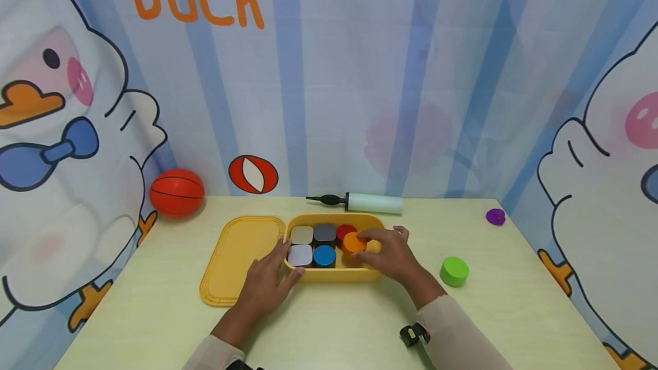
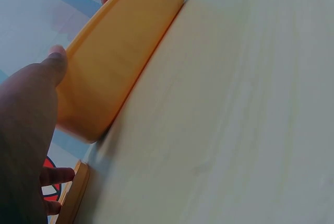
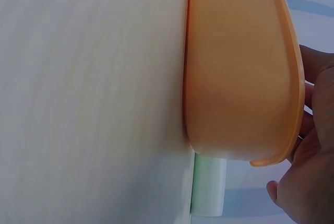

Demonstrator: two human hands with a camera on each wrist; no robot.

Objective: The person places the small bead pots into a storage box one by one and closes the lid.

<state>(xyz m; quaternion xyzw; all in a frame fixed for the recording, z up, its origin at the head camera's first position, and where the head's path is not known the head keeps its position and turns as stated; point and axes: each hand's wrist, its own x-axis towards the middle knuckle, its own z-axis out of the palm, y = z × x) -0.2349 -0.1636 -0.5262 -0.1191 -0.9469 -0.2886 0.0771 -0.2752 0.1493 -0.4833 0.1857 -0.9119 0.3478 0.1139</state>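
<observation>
In the head view, my right hand (image 1: 392, 254) pinches an orange cylinder (image 1: 352, 242) between thumb and fingers at the right part of a yellow box (image 1: 354, 276). My left hand (image 1: 264, 287) rests at the box's left end, its thumb (image 2: 56, 59) against the front rim. Other fingers of that hand touch the yellow lid (image 2: 78, 190) in the left wrist view. Inside the box sit a cream piece (image 1: 301, 235), a dark grey piece (image 1: 325, 233), a red piece (image 1: 346, 233), a white piece (image 1: 300, 255) and a blue piece (image 1: 324, 256). The box wall hides the orange cylinder from both wrist cameras.
A green cylinder (image 1: 454, 271) stands on the table to the right. Behind the box lies a pale hand pump (image 1: 374, 203) with a black nozzle. A red ball (image 1: 177, 192) is at the back left, a small purple object (image 1: 496, 217) at the back right. Printed curtains surround the table.
</observation>
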